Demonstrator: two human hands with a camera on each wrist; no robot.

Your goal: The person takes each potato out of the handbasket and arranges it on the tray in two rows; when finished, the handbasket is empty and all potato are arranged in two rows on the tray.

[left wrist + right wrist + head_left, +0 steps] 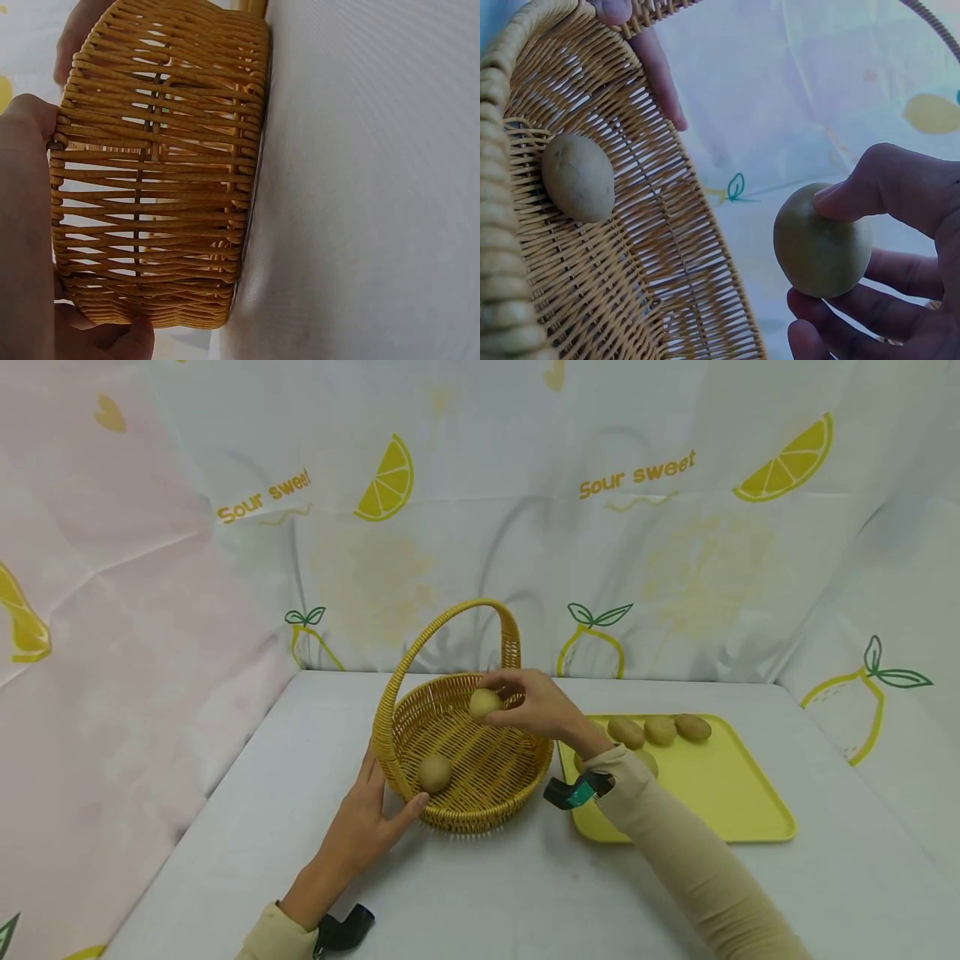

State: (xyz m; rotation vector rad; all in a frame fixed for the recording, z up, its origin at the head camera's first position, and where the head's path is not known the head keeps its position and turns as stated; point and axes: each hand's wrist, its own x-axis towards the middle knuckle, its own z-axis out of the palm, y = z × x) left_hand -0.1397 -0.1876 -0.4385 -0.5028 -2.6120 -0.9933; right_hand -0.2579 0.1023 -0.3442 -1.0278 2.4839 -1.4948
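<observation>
A round wicker basket [480, 818] with a tall arched handle stands on the table. My left hand [363, 822] grips its near left side, thumb at the rim and fingers along the outer wall; the left wrist view shows the woven basket side [150, 210] close up. Over the basket's far right part, my right hand [536, 702] holds a potato [821, 240] between thumb and fingertips. Another potato [434, 773] lies on the basket floor, near the left hand's thumb.
Right of the basket is a yellow tray [720, 793] with several potatoes [626, 732] along its far left part, some partly hidden by the right forearm. A lemon-print cloth [480, 552] hangs behind and beside the white table [480, 902].
</observation>
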